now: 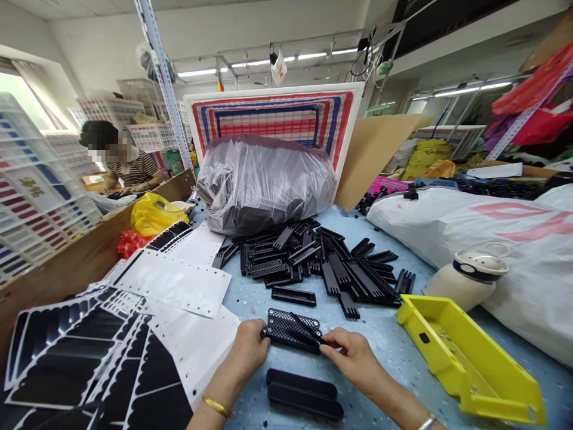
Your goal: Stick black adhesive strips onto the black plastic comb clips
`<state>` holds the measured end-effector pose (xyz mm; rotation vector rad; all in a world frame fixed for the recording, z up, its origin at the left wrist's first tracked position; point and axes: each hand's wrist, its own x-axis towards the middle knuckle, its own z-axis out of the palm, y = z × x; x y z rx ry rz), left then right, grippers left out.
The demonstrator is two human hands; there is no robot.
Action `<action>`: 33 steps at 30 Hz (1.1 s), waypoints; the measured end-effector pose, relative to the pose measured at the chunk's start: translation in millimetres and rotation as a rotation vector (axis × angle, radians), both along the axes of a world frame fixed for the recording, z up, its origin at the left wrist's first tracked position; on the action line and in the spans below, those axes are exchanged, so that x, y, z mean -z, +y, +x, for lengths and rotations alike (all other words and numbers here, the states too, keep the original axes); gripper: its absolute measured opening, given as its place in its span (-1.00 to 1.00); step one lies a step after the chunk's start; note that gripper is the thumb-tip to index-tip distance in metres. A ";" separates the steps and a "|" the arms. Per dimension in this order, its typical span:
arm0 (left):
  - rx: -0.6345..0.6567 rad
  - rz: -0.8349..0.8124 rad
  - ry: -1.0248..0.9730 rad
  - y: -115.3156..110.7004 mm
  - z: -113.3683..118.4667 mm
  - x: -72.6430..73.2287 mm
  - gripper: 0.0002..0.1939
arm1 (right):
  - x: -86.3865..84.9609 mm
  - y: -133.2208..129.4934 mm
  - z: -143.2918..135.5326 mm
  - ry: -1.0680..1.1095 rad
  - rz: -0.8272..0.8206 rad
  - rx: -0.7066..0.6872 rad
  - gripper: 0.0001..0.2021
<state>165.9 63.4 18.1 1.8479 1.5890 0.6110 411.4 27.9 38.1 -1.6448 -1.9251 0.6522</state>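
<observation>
On the blue tabletop (pixel 373 328), right btwn the two hands, sits a small group of textured black bars (pixel 282 328), side by side, w/ a thin black strip (pixel 307 327) slanting over them. R hand (pixel 349 352) has the strip's near R end pinched btwn thumb & fingertips, no visible gap. L hand (pixel 251 345) is curled in at the bars' L end, thumb & fingers close together & touching; can't tell if it grips or just steadies.

Handling (my guess): bars look like moulded plastic, so prob. light & stiff, w/ good bite from the raised pattern. Strip is slim; prob. light too, maybe bendy, easy to drop. Best hold = tip pinch at the strip's R end, bars braced at their short ends or long edges.

Direction: bars' long axis runs L–R, R end a bit nearer the wearer. Strip is steeper: far end up-L over the bars, near end down-R at the fingers. No clear front/back on either. Smooth black bars (pixel 304 394), nearer the wearer, lie approx. the same way as the textured ones; the pile of black parts (pixel 331 257) beyond points every which way.
</observation>
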 end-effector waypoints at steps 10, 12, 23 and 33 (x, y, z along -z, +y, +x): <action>-0.049 -0.057 -0.119 -27.4 -1.0 12.5 -0.77 | 0.9 -11.5 9.1 -0.202 0.005 -0.215 -0.80; -0.076 -0.091 -0.211 -27.7 -1.6 16.0 -0.63 | 0.6 -10.0 8.9 -0.250 0.051 -0.260 -0.80; -0.106 -0.133 -0.445 -32.5 -5.1 19.1 -0.59 | -6.1 -3.2 -13.2 -0.327 0.075 -0.357 -0.84; -0.099 -0.131 -0.473 -32.2 -5.2 13.4 -0.64 | -8.0 -2.1 -20.1 -0.381 0.027 -0.366 -0.85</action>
